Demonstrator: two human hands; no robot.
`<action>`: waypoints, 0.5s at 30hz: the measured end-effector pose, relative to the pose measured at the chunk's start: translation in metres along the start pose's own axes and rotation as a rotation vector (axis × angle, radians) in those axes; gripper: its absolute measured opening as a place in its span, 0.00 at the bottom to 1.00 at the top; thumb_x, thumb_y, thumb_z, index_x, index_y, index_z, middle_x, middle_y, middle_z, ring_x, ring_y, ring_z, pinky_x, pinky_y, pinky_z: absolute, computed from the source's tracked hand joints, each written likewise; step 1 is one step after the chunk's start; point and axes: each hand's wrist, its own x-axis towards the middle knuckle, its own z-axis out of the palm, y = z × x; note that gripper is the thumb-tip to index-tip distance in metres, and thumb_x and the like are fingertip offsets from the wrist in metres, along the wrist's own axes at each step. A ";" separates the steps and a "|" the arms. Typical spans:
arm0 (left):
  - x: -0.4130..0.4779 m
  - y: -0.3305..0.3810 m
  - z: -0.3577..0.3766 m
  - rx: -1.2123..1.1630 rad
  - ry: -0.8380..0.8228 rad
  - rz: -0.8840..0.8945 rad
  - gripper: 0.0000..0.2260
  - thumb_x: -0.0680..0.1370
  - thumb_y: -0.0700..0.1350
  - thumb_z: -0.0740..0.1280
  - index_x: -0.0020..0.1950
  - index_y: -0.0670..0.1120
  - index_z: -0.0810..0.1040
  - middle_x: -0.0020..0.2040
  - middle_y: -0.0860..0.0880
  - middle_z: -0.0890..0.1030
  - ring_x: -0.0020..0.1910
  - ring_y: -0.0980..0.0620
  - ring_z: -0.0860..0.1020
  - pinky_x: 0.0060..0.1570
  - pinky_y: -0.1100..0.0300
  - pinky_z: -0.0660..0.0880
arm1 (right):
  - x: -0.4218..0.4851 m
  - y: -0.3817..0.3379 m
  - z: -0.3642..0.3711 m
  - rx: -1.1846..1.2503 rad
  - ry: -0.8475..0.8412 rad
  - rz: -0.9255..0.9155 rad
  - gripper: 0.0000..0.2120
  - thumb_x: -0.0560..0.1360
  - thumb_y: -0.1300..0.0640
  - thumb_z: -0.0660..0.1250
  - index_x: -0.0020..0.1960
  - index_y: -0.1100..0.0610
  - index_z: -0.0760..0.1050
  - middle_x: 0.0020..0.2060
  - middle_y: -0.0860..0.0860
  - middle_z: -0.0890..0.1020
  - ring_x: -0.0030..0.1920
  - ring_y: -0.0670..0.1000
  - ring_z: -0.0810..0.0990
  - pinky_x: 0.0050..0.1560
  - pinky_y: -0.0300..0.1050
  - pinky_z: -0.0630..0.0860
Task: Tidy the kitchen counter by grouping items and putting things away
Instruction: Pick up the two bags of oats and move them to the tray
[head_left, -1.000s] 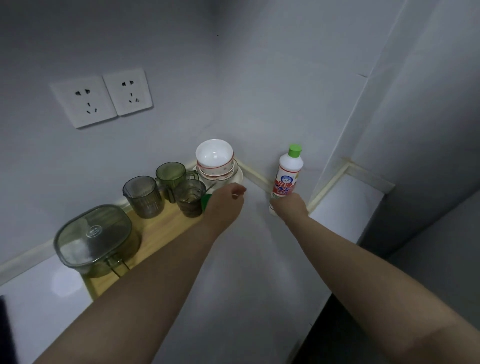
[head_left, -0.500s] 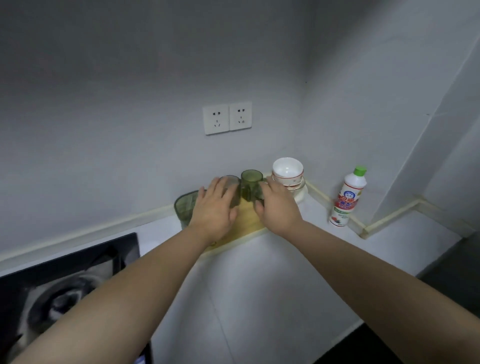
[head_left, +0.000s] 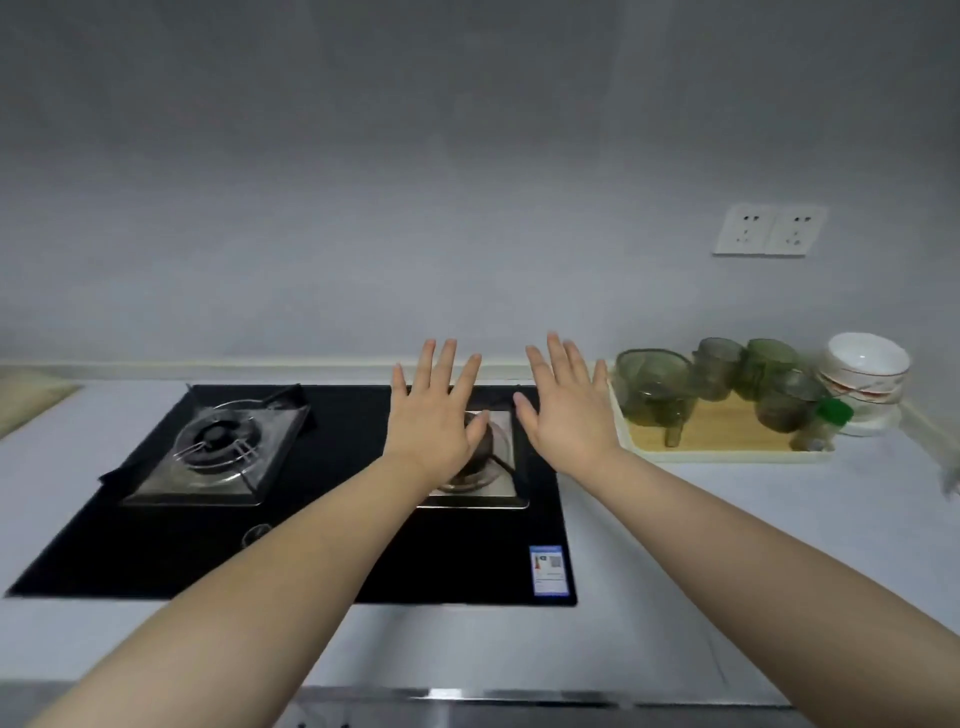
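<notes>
Nearest us the white counter (head_left: 727, 545) carries a black gas hob (head_left: 130, 545). Over its right burner (head_left: 493, 483) we hold our left hand (head_left: 434, 415), with our right hand (head_left: 569, 410) just beside it, both palms down, fingers straight and spread wide, gripping nothing. Farther right, near the hob, the wooden tray (head_left: 727, 436) bears the grouped items: a green glass pot (head_left: 654, 384), green glass cups (head_left: 719, 369) and a small green-capped bottle (head_left: 826, 423), with stacked white bowls (head_left: 865, 364) at its right end, and beyond them a double socket (head_left: 769, 231) sits on the grey wall (head_left: 363, 208).
</notes>
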 end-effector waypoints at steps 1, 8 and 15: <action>-0.016 -0.020 -0.003 0.018 0.000 -0.032 0.30 0.80 0.61 0.47 0.78 0.52 0.42 0.78 0.45 0.40 0.76 0.44 0.38 0.72 0.40 0.43 | -0.002 -0.024 0.003 0.007 -0.004 -0.033 0.30 0.80 0.41 0.48 0.78 0.52 0.47 0.78 0.53 0.46 0.77 0.54 0.44 0.73 0.59 0.41; -0.131 -0.156 -0.020 0.083 0.041 -0.262 0.30 0.80 0.60 0.49 0.78 0.51 0.44 0.79 0.44 0.44 0.77 0.43 0.40 0.71 0.37 0.44 | -0.016 -0.193 0.019 0.044 -0.024 -0.236 0.31 0.80 0.40 0.46 0.78 0.51 0.45 0.78 0.53 0.45 0.77 0.54 0.43 0.73 0.61 0.42; -0.207 -0.245 -0.029 0.108 0.055 -0.467 0.31 0.79 0.62 0.49 0.78 0.52 0.45 0.79 0.46 0.45 0.77 0.43 0.41 0.71 0.37 0.45 | -0.018 -0.312 0.026 0.069 -0.016 -0.445 0.30 0.80 0.40 0.46 0.78 0.50 0.47 0.78 0.53 0.46 0.77 0.55 0.44 0.73 0.64 0.45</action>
